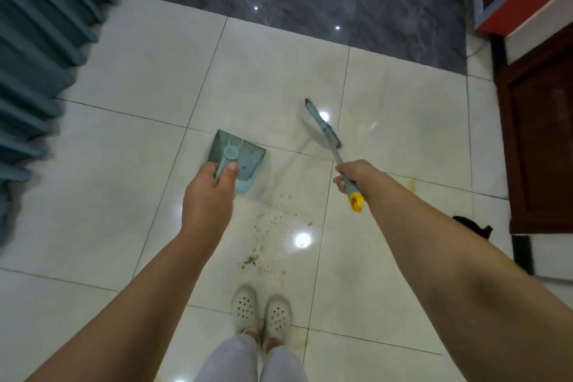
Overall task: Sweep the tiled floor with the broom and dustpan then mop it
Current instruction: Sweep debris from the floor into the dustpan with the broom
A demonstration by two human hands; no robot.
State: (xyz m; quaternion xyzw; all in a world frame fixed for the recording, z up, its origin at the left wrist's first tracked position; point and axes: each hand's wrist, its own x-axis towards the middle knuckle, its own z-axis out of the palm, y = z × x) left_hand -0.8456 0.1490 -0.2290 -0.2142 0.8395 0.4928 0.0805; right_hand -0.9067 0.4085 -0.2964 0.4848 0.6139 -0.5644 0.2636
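My left hand [209, 187] grips the handle of a teal dustpan [237, 155], which hangs above the white tiled floor [130, 189]. My right hand [353, 175] grips the broom [324, 127] by its metal shaft, just ahead of the yellow end cap. The teal broom head points away from me and sits off to the right of the dustpan. A patch of small crumbs and dirt [273, 239] lies on the tiles between my hands and my feet.
Teal curtains [40, 49] hang along the left. Dark marble tiles [310, 0] start beyond the white ones. A dark wooden door [539, 139] and a red-and-white cabinet [524, 3] stand at the right, with a small black object [474, 225] on the floor. My white clogs [260, 310] are below.
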